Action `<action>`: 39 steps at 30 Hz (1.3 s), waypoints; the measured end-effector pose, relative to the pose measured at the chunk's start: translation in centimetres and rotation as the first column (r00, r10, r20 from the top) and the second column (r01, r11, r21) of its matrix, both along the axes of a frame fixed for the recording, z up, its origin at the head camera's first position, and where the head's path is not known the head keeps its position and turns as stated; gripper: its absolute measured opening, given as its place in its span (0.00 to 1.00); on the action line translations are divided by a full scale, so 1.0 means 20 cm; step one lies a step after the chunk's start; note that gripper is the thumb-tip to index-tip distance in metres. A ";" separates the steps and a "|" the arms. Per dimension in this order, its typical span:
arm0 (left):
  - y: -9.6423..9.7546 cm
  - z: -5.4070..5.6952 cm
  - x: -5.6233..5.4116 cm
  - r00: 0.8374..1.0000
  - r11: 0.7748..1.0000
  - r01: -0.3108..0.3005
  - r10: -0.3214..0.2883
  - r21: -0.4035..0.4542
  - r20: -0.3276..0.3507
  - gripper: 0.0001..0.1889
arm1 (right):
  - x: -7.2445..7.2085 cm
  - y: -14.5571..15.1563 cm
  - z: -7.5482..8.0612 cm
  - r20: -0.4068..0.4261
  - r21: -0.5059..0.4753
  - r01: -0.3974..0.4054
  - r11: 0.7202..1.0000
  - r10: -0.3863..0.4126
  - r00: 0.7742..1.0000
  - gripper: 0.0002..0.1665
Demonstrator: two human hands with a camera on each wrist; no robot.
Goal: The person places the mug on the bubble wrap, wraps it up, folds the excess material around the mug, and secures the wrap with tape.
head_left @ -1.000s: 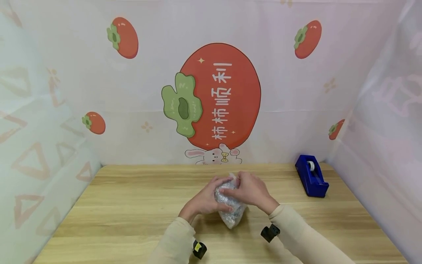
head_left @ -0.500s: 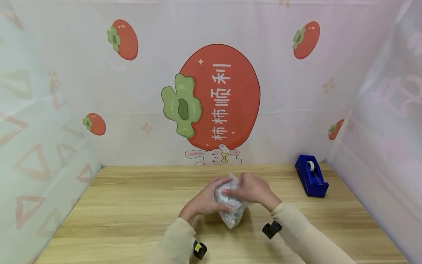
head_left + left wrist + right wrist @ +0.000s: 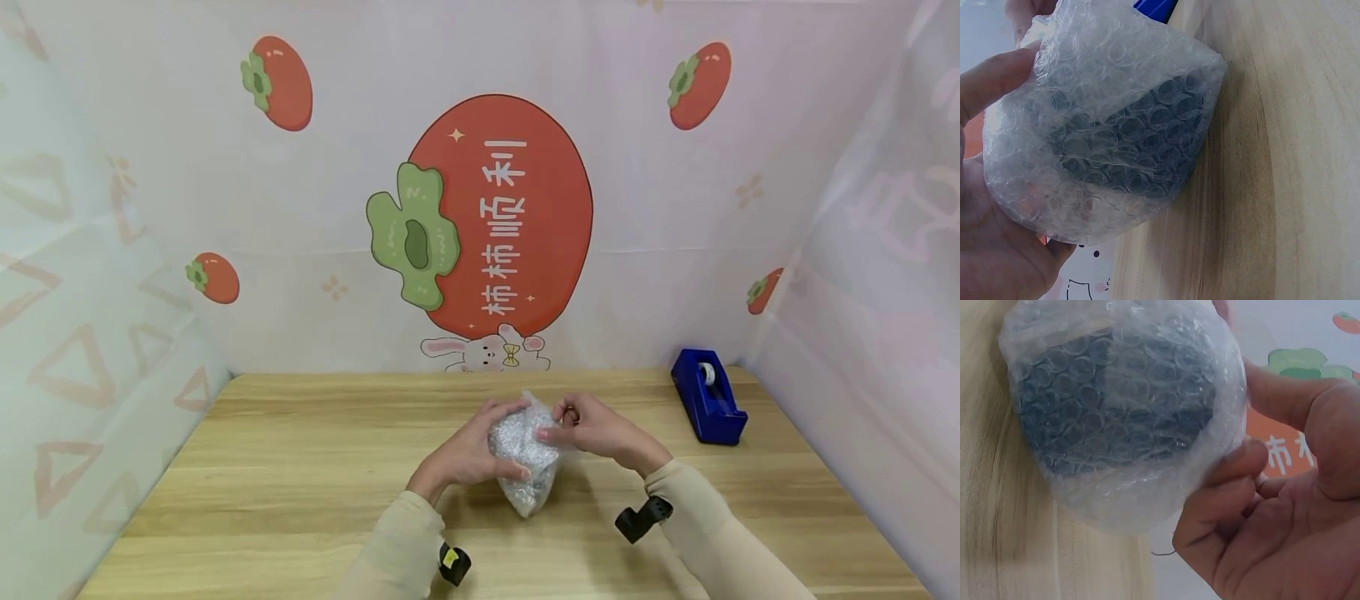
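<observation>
A package in clear bubble wrap (image 3: 528, 446) is held over the middle of the table, its lower end narrowing to a point. Dark blue-black material shows through the bubbles (image 3: 1147, 131) in the left wrist view; its kind is hidden by the wrap. My left hand (image 3: 468, 450) grips the package from the left, thumb on the near side and fingers around the far side. At the right edge of the wrap, my right hand (image 3: 603, 432) pinches with its thumb and curled fingers (image 3: 1229, 487).
A blue tape dispenser (image 3: 708, 400) with a small roll stands at the table's back right. The wood-grain table (image 3: 300, 483) ends at a printed backdrop (image 3: 322, 167) behind, with cloth walls on both sides. Black cameras (image 3: 643, 518) are strapped at the wrists.
My right hand has shifted right along the wrap, from its top to its right edge, uncovering more of the package. The left hand keeps its grip in place.
</observation>
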State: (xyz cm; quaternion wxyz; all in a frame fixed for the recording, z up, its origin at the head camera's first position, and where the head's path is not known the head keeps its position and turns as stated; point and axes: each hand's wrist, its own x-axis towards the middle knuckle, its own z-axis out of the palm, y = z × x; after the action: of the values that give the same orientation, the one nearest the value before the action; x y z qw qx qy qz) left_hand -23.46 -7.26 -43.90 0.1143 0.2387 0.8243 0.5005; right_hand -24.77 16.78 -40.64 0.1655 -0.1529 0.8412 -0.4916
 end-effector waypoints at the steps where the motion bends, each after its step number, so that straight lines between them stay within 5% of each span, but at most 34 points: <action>1: 0.00 0.00 0.00 1.000 1.000 0.001 -0.001 0.000 -0.001 0.49 | 0.00 0.00 0.00 -0.003 -0.006 -0.006 1.000 0.006 1.000 0.20; 10: 0.00 0.00 0.01 1.000 1.000 -0.006 0.006 0.002 0.012 0.49 | 0.05 -0.07 -0.01 -0.217 0.128 0.109 0.986 -0.080 0.973 0.21; 15: -0.01 0.00 0.01 1.000 1.000 0.006 -0.006 -0.031 -0.012 0.49 | 0.07 -0.08 -0.03 -0.258 0.115 0.155 0.981 -0.121 0.959 0.21; 19: -0.02 -0.01 0.01 1.000 0.999 0.025 -0.026 -0.033 -0.014 0.44 | 0.09 -0.07 -0.05 -0.229 0.074 0.168 0.983 -0.147 0.962 0.21; 26: -0.03 -0.02 0.01 0.990 0.992 -0.006 -0.012 0.125 0.144 0.27 | 0.10 -0.05 -0.07 -0.124 -0.010 0.187 0.982 -0.186 0.975 0.23; 30: -0.03 -0.02 0.01 0.994 0.993 -0.018 0.005 0.119 0.107 0.29 | 0.10 -0.04 -0.08 -0.120 -0.031 0.207 0.978 -0.209 0.971 0.24; 35: -0.03 -0.01 0.05 0.993 0.991 -0.115 0.114 0.068 0.017 0.33 | 0.14 -0.01 -0.07 -0.147 -0.028 0.243 0.970 -0.244 0.959 0.25; 39: -0.05 0.02 0.11 0.965 0.964 -0.263 0.263 -0.035 -0.010 0.36 | 0.20 0.01 -0.07 -0.127 0.031 0.293 0.955 -0.287 0.949 0.31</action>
State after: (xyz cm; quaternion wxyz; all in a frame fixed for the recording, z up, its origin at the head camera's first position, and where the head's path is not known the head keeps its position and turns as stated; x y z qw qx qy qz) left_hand -21.20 -8.27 -43.49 0.0488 0.1265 0.8579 0.4956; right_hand -20.77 17.01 -41.98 0.0441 -0.0527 0.8750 -0.4793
